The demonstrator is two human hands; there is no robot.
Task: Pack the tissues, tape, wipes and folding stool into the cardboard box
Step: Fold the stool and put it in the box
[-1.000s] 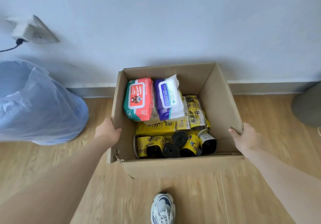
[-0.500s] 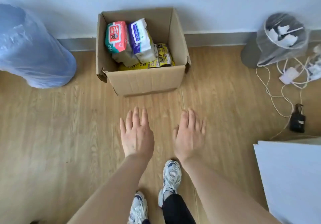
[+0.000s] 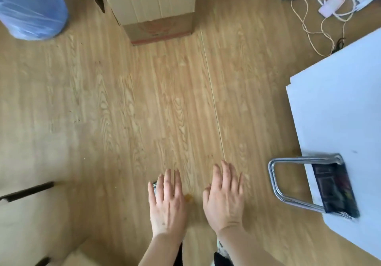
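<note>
left fingers: straight, slightly spread, pointing away from the body, clamped on nothing.
right fingers: straight and close together, thumb a little out to the side, gripping nothing.
left hand: palm down, low in the view, held over the floor; i cannot tell whether it touches it.
right hand: palm down just beside the left one, a narrow gap between them, empty.
forearms: both bare, coming up from the bottom edge.
floor: light wood-grain planks, a long seam running from the box towards the right hand; a small amber speck lies between the two hands.
cardboard box: at the top edge, well apart from the hands; only its near side wall and torn corner flaps show, so the contents are out of sight.
folding stool: folded flat at the right, not in the box; its chrome tube loop sticks out over the floor and its dark seat part lies on the white board.
white board: a flat pale panel filling the right edge, with the stool on its near corner.
blue plastic bag: bulging, top left, near the box.
cables: pale cords and a small white block tangled on the floor, top right.
dark strip: thin, at the left edge, blurred.
</note>
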